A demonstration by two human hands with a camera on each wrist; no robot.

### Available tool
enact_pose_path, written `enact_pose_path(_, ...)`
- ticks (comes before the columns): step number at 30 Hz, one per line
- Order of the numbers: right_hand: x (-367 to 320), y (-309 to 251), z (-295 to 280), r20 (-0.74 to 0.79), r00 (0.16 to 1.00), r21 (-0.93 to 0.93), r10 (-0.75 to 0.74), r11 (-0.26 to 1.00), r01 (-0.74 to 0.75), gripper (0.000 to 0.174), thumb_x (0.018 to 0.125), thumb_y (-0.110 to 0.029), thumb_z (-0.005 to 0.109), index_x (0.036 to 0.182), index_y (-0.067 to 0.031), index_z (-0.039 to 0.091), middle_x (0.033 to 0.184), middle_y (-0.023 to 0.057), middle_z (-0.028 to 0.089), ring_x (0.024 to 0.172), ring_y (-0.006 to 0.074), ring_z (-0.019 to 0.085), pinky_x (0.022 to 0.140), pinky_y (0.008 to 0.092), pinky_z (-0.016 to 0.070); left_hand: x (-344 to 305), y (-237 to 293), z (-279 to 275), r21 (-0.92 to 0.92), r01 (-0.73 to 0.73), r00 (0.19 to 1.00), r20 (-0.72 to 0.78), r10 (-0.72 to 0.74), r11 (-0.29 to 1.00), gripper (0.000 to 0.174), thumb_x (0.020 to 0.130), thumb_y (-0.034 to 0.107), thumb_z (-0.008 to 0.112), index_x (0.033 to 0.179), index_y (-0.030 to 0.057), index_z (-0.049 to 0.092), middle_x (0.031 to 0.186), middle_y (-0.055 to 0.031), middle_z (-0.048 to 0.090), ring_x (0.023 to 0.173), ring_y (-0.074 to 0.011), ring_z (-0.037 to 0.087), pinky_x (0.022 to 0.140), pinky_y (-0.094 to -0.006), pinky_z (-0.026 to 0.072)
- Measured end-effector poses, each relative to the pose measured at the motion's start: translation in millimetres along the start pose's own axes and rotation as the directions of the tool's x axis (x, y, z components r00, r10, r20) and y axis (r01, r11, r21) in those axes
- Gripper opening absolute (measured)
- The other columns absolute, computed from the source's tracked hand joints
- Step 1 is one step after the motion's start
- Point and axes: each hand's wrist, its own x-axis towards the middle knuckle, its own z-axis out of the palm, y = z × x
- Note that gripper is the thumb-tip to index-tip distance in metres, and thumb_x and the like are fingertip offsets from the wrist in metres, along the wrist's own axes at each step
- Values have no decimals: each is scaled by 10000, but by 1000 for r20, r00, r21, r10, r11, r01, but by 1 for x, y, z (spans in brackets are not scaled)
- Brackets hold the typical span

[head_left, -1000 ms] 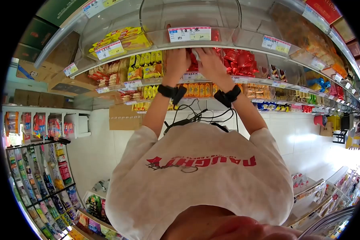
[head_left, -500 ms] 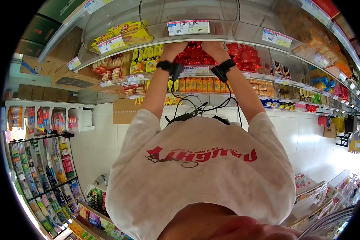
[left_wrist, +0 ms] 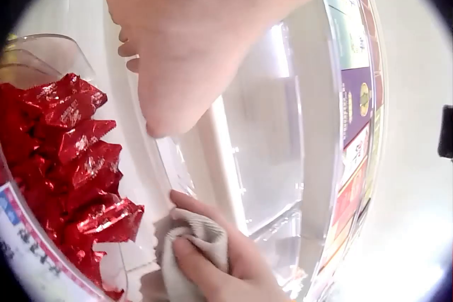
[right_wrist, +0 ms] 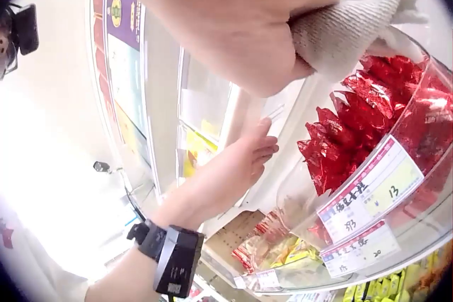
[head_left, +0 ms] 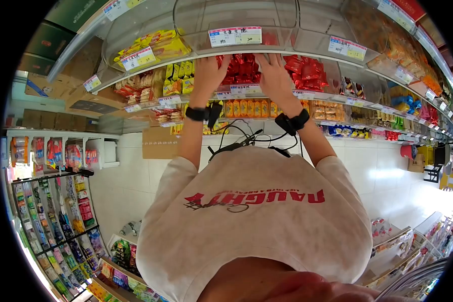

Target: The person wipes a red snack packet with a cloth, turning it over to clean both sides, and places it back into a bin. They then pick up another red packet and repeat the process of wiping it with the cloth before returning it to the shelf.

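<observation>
One crumpled pale-grey cloth, finely ribbed

1. Foil-wrapped packets: glossy red, with pale lettering.
2. Cloth, just beside the foil-wrapped packets: greyish white, finely ribbed.
3. Price label, in front of the foil-wrapped packets: white, pinkish-red band, pale yellow panel, black writing.
4. Wrapped snacks, below the foil-wrapped packets: orange.
5. T-shirt, well apart from the foil-wrapped packets: off-white, red and black lettering.
</observation>
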Motion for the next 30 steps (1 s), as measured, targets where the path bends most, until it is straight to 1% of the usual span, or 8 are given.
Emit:
enact_pose_path(3, 9, 22, 17, -42, 992, -248, -121, 963, 107, 569, 780, 14, 614, 1343, -60, 578, 1383, 268, 502, 1349, 474, 414, 1062, 555, 422, 19, -7, 2, -52, 38, 980, 198, -27, 998, 389, 934, 350, 683, 1214, 81, 661, 1135, -154, 703, 1037, -374, 653, 876, -439, 528)
enact_pose_path(9, 40, 82, 72, 52, 990, -422, -130, 896, 140, 568, 782, -29, 623, 1346, -38, 567, 1431, 244, 476, 1342, 475, 408, 1123, 558, 346, 41, -49, 40, -132, 45, 940, 341, 3, 990, 425, 929, 404, 671, 1201, 77, 674, 1114, -131, 723, 987, -325, 681, 842, -386, 545)
enact_pose_path(13, 50, 82, 64, 167, 982, -382, -85, 913, 144, 576, 752, -24, 644, 1325, -46, 590, 1428, 220, 492, 1337, 452, 425, 1128, 553, 344, 29, -41, 45, 5, -152, 969, 197, 148, 988, 445, 914, 370, 695, 1241, 74, 645, 1067, -152, 720, 975, -331, 677, 843, -396, 543)
enact_pose_path(16, 31, 53, 41, 150, 979, -263, -141, 948, 177, 599, 707, 31, 641, 1302, -36, 613, 1434, 199, 499, 1327, 437, 443, 1144, 560, 323, 16, -16, 24, 50, -6, 918, 396, -14, 999, 531, 882, 355, 729, 1305, 66, 588, 1130, -170, 693, 1072, -360, 644, 911, -437, 515)
enact_pose_path(19, 3, 39, 31, 202, 972, -158, -122, 975, 155, 647, 699, 84, 630, 1327, -74, 612, 1442, 134, 512, 1337, 406, 448, 1161, 562, 308, -13, -8, 24, 174, -153, 979, 161, 125, 973, 718, 857, 368, 748, 1435, 48, 466, 1341, -237, 545, 1236, -454, 518, 1041, -511, 435)
enact_pose_path(21, -9, 34, 24, 229, 961, -149, -155, 970, 192, 611, 725, 59, 634, 1319, -83, 605, 1408, 132, 529, 1315, 392, 471, 1073, 527, 414, -22, 10, 11, 187, -169, 981, 130, 146, 968, 790, 855, 376, 749, 1484, 41, 411, 1399, -275, 470, 1277, -500, 460, 1091, -532, 395)
enact_pose_path(25, -8, 18, 2, 259, 966, 68, -17, 998, 0, 684, 722, 85, 606, 1384, -72, 540, 1365, 175, 536, 1263, 419, 498, 1123, 541, 376, -34, 17, 7, 88, -42, 990, 139, 29, 995, 793, 835, 369, 768, 1470, 39, 426, 1391, -274, 480, 1266, -485, 470, 1046, -531, 425)
enact_pose_path(30, 12, 27, 15, 98, 995, -57, -24, 998, 30, 596, 746, 32, 622, 1331, -67, 568, 1291, 203, 580, 1210, 437, 530, 1023, 504, 458, -5, 23, 9, 44, -108, 992, 70, 104, 993, 709, 791, 315, 793, 1384, 50, 511, 1295, -232, 579, 1179, -432, 550, 893, -474, 508)
